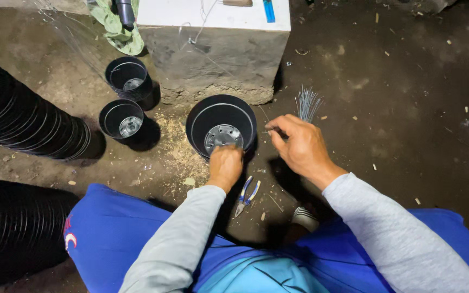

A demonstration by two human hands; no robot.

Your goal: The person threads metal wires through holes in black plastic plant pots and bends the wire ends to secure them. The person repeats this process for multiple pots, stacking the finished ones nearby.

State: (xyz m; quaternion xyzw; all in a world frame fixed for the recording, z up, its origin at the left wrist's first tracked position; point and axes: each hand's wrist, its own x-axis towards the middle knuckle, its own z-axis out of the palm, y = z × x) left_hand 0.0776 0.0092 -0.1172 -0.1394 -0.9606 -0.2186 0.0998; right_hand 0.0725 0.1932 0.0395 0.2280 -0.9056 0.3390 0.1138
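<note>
A black plastic pot (221,126) with a holed bottom stands on the dirt floor in front of me. My left hand (225,166) grips its near rim. To the right of the pot, my right hand (298,145) pinches a thin wire near the pot's rim. Just beyond that hand a bundle of thin grey wires (306,103) sticks up. Blue-handled pliers (247,194) lie on the ground below my left hand.
Two smaller black pots (121,118) (128,77) stand at the left. Long stacks of nested black pots (23,116) (12,228) lie further left. A concrete block (218,51) with a white top sits behind the pot, with a green cloth (116,27) beside it.
</note>
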